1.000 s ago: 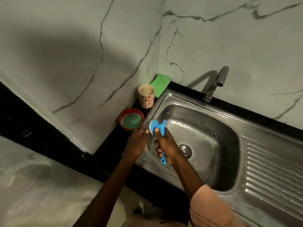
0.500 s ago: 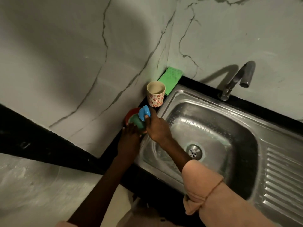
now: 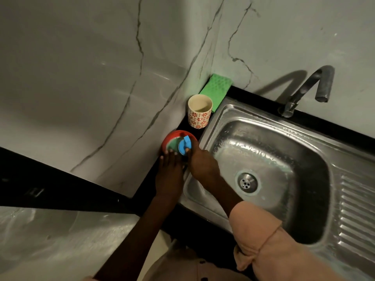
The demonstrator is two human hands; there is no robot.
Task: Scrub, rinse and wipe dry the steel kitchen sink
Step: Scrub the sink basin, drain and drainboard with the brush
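Note:
The steel sink (image 3: pixel 221 122) fills the right half of the view, its basin wet and streaked with soapy film around the drain (image 3: pixel 246 182). On the black counter left of it sits a red tub of green soap (image 3: pixel 170 138). My right hand (image 3: pixel 200 163) grips a blue scrubber (image 3: pixel 185 145) and presses its round head into the soap. My left hand (image 3: pixel 169 171) rests on the tub's near rim, fingertips on its edge, steadying it.
A patterned cup (image 3: pixel 199 111) stands on the counter behind the tub, and a green cloth (image 3: pixel 217 88) leans in the wall corner. The tap (image 3: pixel 304 90) rises behind the basin. A ribbed draining board (image 3: pixel 359 216) lies at the right. Marble walls close the left and back.
My right hand carried the blue scrubber out of the basin, leftward onto the red soap tub. My left hand moved with it to the tub's rim.

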